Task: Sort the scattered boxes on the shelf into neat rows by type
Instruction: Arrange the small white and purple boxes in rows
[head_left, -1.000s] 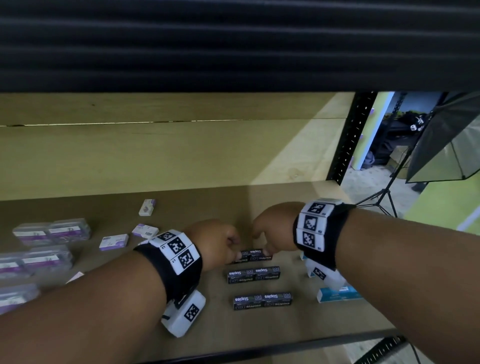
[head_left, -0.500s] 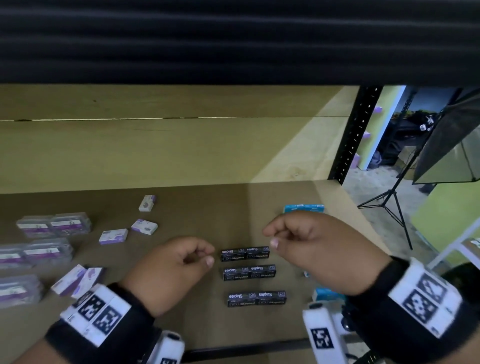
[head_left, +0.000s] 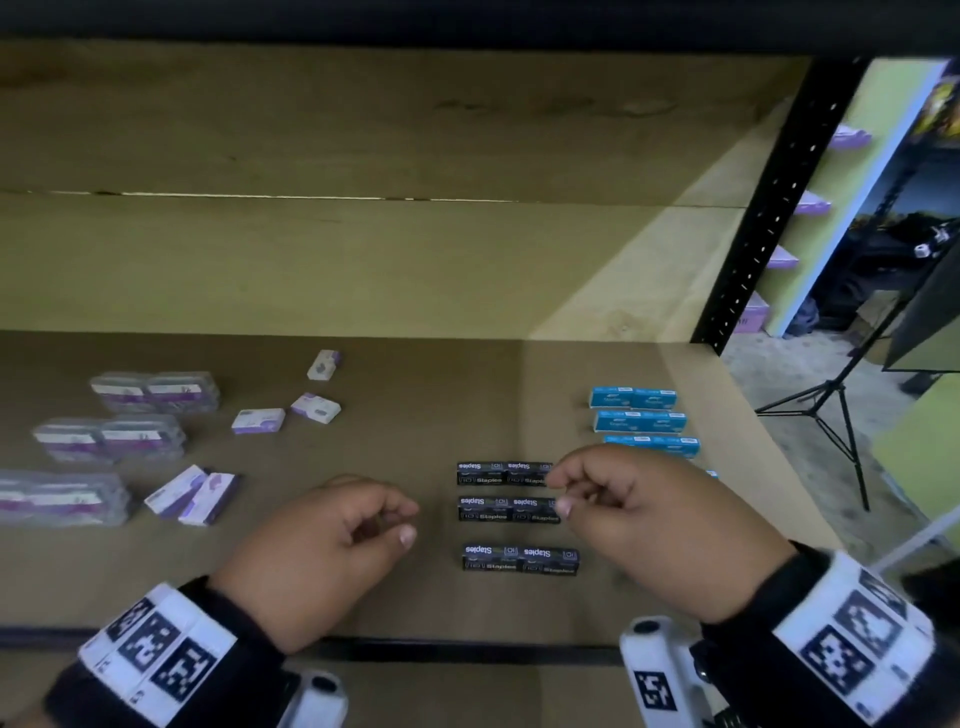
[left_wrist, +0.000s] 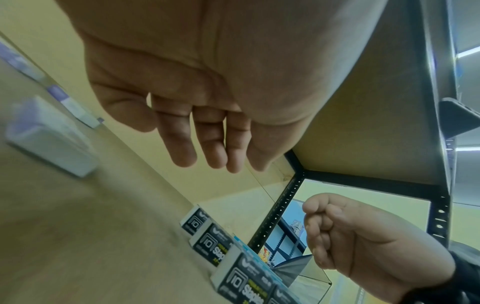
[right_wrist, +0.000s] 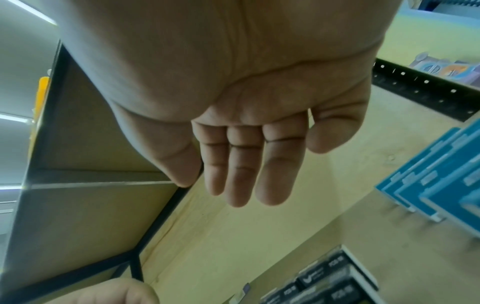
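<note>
Both hands hover empty over the shelf (head_left: 415, 395): the left hand (head_left: 322, 551) and the right hand (head_left: 649, 525) have loosely curled fingers. Between them lie three black staples boxes (head_left: 511, 509) in a column. Blue staples boxes (head_left: 641, 421) are stacked far right; purple boxes (head_left: 311, 408) lie scattered at the left.

Head view: high, looking forward and down onto the shelf (head_left: 467, 395). Wrist views: close beneath each palm, facing along the fingers; all three share the black staple boxes (head_left: 508, 510).
</note>
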